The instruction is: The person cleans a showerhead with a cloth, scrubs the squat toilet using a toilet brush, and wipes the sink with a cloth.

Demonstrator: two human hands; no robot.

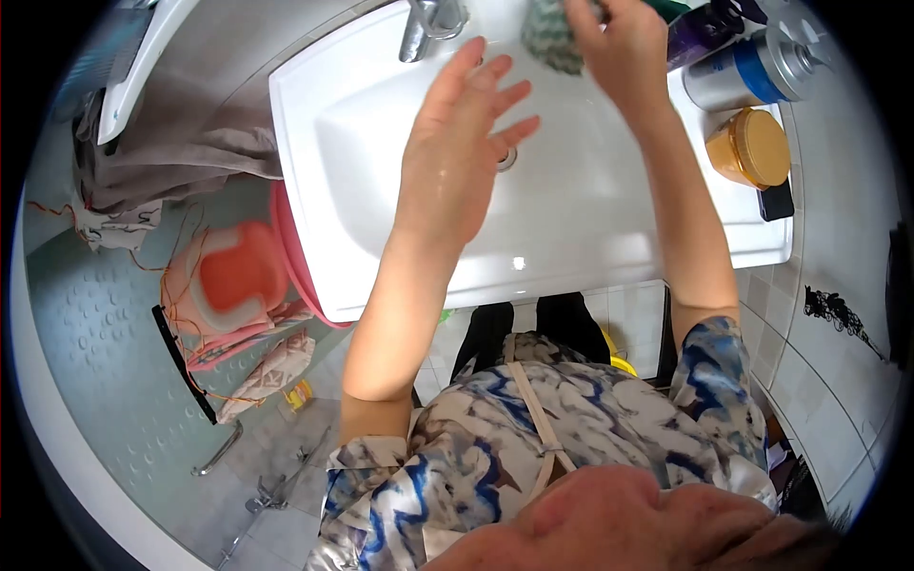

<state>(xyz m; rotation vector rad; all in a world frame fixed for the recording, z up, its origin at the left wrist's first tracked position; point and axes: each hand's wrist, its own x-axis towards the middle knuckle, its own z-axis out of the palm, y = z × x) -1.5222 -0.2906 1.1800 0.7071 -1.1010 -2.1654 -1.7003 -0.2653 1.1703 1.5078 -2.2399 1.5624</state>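
Above the white washbasin (pixel 571 252), my left hand (pixel 457 143) hovers open, its fingers spread apart and nothing in them. The drain (pixel 507 160) lies just beyond its fingers, and the chrome tap (pixel 433 27) stands farther back. My right hand (pixel 624 48) is at the back right of the basin, its fingers closed at the edge of a green-and-white patterned cloth (pixel 554 38). The top of the cloth is cut off by the frame. Close to the right hand is a purple bottle (pixel 705 36) on the basin's ledge.
On the right ledge are a silver-and-blue bottle (pixel 747 71), an orange jar (pixel 749 147) and a dark phone-like object (pixel 776 202). To the left, a pink basin (pixel 290 247) and a pink plastic seat (pixel 228 271) stand low. A grey towel (pixel 181 167) hangs there.
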